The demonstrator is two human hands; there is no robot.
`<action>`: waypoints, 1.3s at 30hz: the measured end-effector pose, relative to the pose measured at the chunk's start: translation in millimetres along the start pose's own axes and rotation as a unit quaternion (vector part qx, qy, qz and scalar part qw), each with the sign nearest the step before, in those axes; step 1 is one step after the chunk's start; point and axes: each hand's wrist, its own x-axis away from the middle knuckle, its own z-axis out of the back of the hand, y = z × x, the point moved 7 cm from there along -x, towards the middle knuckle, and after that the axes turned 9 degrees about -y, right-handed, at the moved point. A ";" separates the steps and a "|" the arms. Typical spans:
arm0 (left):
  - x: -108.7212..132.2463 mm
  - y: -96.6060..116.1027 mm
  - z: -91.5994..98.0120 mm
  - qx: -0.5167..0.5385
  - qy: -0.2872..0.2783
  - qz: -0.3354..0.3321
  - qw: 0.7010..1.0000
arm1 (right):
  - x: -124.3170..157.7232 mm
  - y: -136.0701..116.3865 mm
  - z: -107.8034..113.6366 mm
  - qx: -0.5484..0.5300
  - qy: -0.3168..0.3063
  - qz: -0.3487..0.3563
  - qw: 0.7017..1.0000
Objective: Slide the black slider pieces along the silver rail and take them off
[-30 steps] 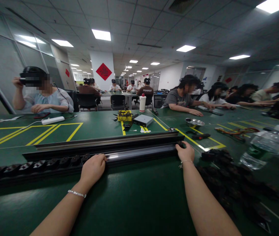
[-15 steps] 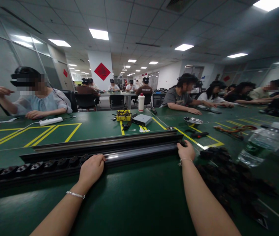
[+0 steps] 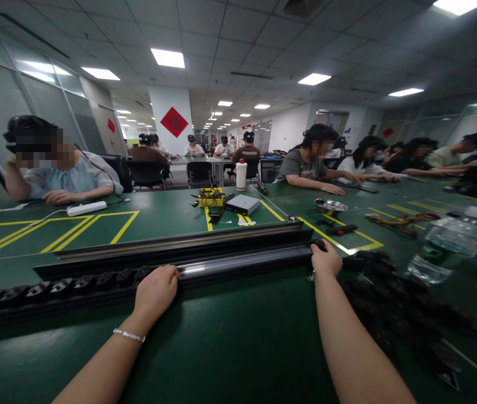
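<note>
1. Your left hand point(image 3: 156, 292) lies curled narrow over the front rail, at the right end of the row of modules; whether it grips rail or module is hidden; your right hand point(image 3: 326, 259) pinches a dark piece at that rail's right end.
2. Under it all is the green table point(image 3: 230, 348), marked with yellow tape point(image 3: 125, 227) farther off.
3. Front rail point(image 3: 247, 265): it lies slantwise across the table before you, left end nearer; the stretch between your hands is smooth and shiny.
4. Back rail point(image 3: 179, 245): just beyond the front one, roughly alongside it.
5. Pile point(image 3: 407, 303): dark loose parts, heaped near your right hand; too blurred to tell apart.
6. Modules point(image 3: 62, 286): set in a row along the front rail's left part, prongs or contacts upward.
7. Piece point(image 3: 318, 244): mostly behind your fingers; the step in hand looks like fitting it to the rail's end; the next move seems to call for lining it up squarely, with your left hand steadying the rail.
</note>
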 end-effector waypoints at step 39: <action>-0.4 -4.3 -3.4 0.009 0.011 0.001 1.000 | 6.0 1.4 27.4 -0.027 0.101 -0.082 0.991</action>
